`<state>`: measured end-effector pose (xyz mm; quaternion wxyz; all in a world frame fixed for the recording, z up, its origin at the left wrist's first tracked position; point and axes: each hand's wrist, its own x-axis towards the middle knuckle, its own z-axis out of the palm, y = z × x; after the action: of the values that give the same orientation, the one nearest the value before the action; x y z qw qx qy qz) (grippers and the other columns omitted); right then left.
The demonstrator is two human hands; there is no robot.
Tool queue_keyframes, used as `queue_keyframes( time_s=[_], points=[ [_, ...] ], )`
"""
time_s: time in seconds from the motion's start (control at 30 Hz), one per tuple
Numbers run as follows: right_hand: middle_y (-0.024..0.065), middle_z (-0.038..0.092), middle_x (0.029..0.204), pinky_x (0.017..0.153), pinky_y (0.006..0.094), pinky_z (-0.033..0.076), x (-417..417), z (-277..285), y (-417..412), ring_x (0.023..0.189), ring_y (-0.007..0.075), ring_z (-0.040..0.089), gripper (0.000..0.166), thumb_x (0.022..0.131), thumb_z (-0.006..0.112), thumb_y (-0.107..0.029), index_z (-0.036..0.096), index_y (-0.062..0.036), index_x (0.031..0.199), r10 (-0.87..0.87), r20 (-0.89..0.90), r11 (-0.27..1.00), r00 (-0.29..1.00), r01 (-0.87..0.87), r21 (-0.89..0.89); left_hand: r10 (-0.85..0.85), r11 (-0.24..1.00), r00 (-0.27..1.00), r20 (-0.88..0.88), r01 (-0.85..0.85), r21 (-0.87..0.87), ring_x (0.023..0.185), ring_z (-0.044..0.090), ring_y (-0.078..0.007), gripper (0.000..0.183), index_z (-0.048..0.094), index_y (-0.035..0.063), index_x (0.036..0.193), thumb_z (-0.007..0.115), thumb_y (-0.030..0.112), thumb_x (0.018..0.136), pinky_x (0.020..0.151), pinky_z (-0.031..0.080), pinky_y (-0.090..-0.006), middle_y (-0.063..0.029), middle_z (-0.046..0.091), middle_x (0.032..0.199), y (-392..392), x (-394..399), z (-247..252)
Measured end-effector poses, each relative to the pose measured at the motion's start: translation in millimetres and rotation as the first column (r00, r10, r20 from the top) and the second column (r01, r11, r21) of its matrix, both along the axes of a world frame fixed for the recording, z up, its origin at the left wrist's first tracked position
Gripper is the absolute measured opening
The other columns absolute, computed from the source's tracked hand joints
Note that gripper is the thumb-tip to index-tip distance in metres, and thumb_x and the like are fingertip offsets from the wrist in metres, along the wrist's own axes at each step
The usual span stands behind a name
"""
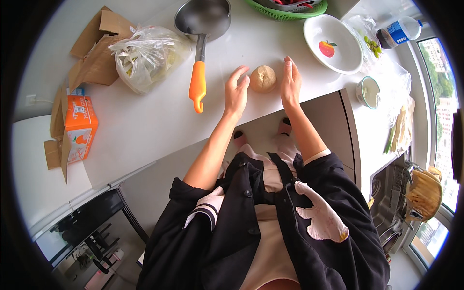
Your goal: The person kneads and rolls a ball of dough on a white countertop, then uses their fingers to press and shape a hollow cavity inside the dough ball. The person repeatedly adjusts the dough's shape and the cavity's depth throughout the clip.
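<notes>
A round ball of dough [263,79], beige and creased near its middle, rests on the white countertop [152,119]. To its left is my left hand [236,88], with fingers curved and thumb apart, touching nothing that I can see. My right hand [291,81] stands on edge at the other side, flat with fingers extended, and a narrow gap separates it from the dough. Neither hand holds anything. Left of my left hand, the orange handle [198,81] of a dark saucepan [203,18] points towards me.
A white bowl with a fruit print [339,47], a small cup [368,92] and a Pepsi bottle [398,32] stand right. Behind is a green basket [286,13]. Leftward are a plastic bag [145,58] and cardboard boxes [81,127]. A sink [384,192] lies at far right.
</notes>
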<state>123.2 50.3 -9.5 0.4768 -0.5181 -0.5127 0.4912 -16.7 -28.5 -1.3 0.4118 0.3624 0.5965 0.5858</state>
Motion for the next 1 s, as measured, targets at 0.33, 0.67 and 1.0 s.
queue_keyframes(
  time_s=[0.33, 0.67, 1.0],
  points=[
    [0.0315, 0.039, 0.143, 0.113, 0.0387, 0.028, -44.4, 35.1, -42.6, 0.136, 0.0354, 0.038, 0.069, 0.099, 0.046, -0.038, 0.028, 0.0105, 0.144, 0.198, -0.153, 0.971, 0.968, -0.216, -0.106, -0.035, 0.997, 0.852, 0.523, 0.062, -0.035, 0.135, 0.037, -0.0266, 0.089, 0.036, 0.0023, 0.144, 0.015, 0.072, 0.093, 0.114, 0.029, -0.0386, -0.0137, 0.04, 0.146, 28.0, 19.8, -2.1],
    [0.0208, 0.032, 0.152, 0.116, 0.0544, 0.009, -29.1, 109.4, -32.4, 0.146, 0.0386, 0.018, 0.064, 0.099, 0.043, -0.042, 0.031, -0.0058, 0.149, 0.311, 0.341, 0.847, 0.887, -0.421, 0.324, -0.437, 0.899, 0.217, 0.873, 0.108, 0.424, 0.138, 0.035, -0.0285, 0.093, 0.028, 0.0071, 0.149, 0.036, 0.076, 0.088, 0.113, 0.031, -0.0464, -0.0107, 0.036, 0.15, 6.4, 4.9, 58.4],
    [0.0208, 0.02, 0.157, 0.118, 0.0435, 0.014, -15.6, 132.7, -31.1, 0.148, 0.0335, 0.012, 0.078, 0.098, 0.034, -0.06, 0.027, -0.0024, 0.151, 0.412, 0.093, 0.861, 0.907, -0.42, 0.287, -0.248, 0.959, 0.681, 0.689, 0.075, 0.271, 0.143, 0.027, -0.0242, 0.089, 0.014, 0.0113, 0.154, 0.032, 0.072, 0.092, 0.117, 0.022, -0.0439, -0.0071, 0.015, 0.16, 14.7, 10.3, 98.7]
  ],
)
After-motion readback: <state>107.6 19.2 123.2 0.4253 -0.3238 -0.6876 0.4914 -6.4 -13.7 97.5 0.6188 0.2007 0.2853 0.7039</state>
